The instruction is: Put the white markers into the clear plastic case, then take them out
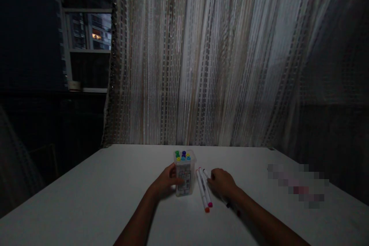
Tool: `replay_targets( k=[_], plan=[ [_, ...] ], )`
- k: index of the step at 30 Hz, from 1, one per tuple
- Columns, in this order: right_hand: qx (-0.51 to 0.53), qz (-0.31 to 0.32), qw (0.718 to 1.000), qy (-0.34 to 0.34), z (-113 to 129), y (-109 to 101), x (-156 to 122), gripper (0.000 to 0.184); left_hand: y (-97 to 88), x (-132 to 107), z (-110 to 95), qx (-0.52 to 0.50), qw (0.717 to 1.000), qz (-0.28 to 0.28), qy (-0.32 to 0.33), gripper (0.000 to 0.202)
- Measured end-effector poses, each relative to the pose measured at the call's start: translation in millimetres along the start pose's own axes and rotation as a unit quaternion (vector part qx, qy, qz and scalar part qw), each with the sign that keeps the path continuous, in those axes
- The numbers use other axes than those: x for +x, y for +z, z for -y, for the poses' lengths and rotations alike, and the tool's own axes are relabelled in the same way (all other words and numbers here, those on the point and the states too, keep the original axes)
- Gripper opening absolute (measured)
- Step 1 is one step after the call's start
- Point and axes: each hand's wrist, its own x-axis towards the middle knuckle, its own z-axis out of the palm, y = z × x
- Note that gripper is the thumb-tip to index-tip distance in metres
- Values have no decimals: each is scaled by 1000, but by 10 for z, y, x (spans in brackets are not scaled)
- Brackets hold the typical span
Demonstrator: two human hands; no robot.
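A clear plastic case stands upright on the table, with several markers in it showing green, purple, yellow and blue ends. My left hand is wrapped round its left side, thumb across the printed label. To the right of the case lie two white markers side by side, an orange-ended marker and a pink-ended marker. My right hand is closed, its curled fingers at a black-ended marker that is partly hidden beneath it. Another dark marker end shows below my right wrist.
The white table reaches back to a striped, sheer curtain. A blurred-out patch covers something at the table's right side. A window is at the back left, with a small cup-like container on its sill.
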Motion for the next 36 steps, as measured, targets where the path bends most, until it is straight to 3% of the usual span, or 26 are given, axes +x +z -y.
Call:
replay_targets(
  k=[7, 12, 17, 20, 23, 27, 36],
  plan=[
    [-24, 32, 999, 3, 240, 25, -64, 26, -21, 8, 8, 12, 1000, 8, 11, 50],
    [-31, 14, 999, 17, 215, -52, -23, 24, 4, 3, -9, -6, 1000, 10, 10, 49],
    [43, -88, 995, 36, 79, -510, 143, 27, 27, -8, -37, -6, 1000, 5, 1, 52],
    [159, -145, 976, -38, 74, -889, 224, 27, 20, -4, -29, -5, 1000, 7, 1, 53],
    [183, -157, 964, -113, 148, -1222, 235, 27, 9, 1, -15, -4, 1000, 4, 6, 52],
    [98, -123, 978, -140, 304, -1487, 180, 19, 5, -2, -12, -3, 1000, 4, 9, 51],
    [-11, -18, 987, -157, 662, -1687, 91, 18, 34, -24, -51, -18, 999, 18, 19, 51]
  ],
)
